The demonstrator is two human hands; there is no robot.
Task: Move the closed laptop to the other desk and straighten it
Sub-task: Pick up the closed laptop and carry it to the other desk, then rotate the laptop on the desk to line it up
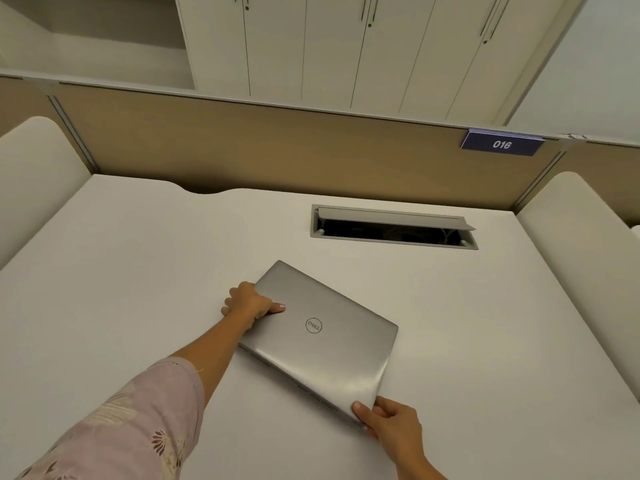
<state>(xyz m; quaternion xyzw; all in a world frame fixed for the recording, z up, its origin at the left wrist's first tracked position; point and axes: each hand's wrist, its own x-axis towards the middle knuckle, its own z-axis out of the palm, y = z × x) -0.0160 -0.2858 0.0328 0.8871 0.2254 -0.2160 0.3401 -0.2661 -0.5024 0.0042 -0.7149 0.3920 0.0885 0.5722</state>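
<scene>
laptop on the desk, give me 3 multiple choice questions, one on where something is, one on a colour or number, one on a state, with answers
1. Where is the cable hatch relative to the laptop?
A. Farther back on the desk, toward the partition
B. Nearer the person than the laptop
C. Under the laptop

2. What number is on the blue sign?
A. 061
B. 016
C. 106

3. How does the laptop lie?
A. Open, screen up
B. Closed, square with the desk edge
C. Closed, at an angle to the desk edge

Answers:
1. A, the hatch sits behind the laptop, close to the tan partition.
2. B, white digits read 016.
3. C, the lid is shut with the logo up and its edges run diagonally, while the left hand and right hand grip opposite corners.
</scene>
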